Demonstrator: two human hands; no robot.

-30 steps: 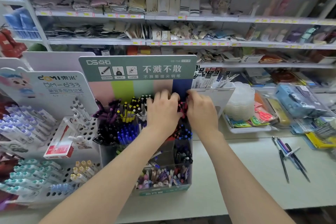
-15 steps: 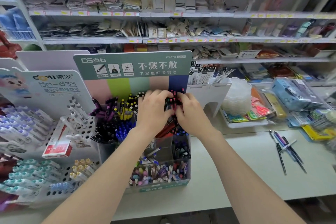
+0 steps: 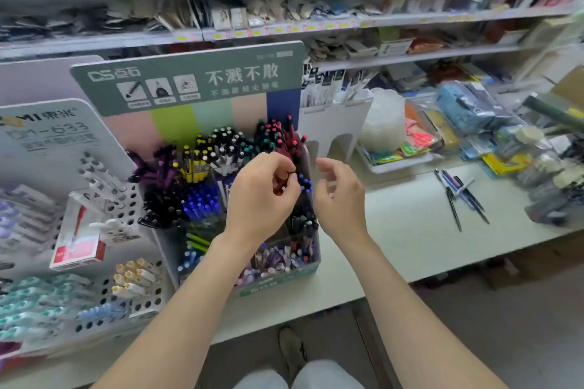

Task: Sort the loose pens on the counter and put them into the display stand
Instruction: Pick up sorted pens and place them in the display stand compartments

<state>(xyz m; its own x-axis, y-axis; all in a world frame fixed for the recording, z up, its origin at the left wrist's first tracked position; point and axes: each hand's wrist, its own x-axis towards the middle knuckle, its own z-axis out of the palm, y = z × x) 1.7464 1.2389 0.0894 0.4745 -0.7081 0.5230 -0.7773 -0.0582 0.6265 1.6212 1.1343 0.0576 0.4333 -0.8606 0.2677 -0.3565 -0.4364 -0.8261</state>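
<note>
- Standing at a pale shop counter [image 3: 395, 230], with the tiered pen display stand [image 3: 189, 82] dead ahead, green header board up top.
- Got the left hand [image 3: 262, 199] over the stand's right side, fingers curled in toward the thumb just below the red pens [image 3: 292, 142]. Something reddish at the fingertips, but way too blurry to call it a pinch, so can't tell.
- Got the right hand [image 3: 341, 199] just off the stand's right edge, close to the left hand but not touching it. Fingers loosely bent, holding nothing.
- Stand's pretty packed: purple pens [image 3: 161, 167] and yellow pens [image 3: 192, 166] toward the back left, black pens [image 3: 161, 208] and blue pens [image 3: 202, 204] one tier down.
- Loose pens [image 3: 458, 196] lying flat in a small crossed heap on the counter, well off to the right of both hands.
- Over on the left, a white holed marker rack [image 3: 139, 208] with a red and white box [image 3: 79, 253] leaning against it.
- Behind the loose pens, a stack of clear plastic containers [image 3: 382, 123].
</note>
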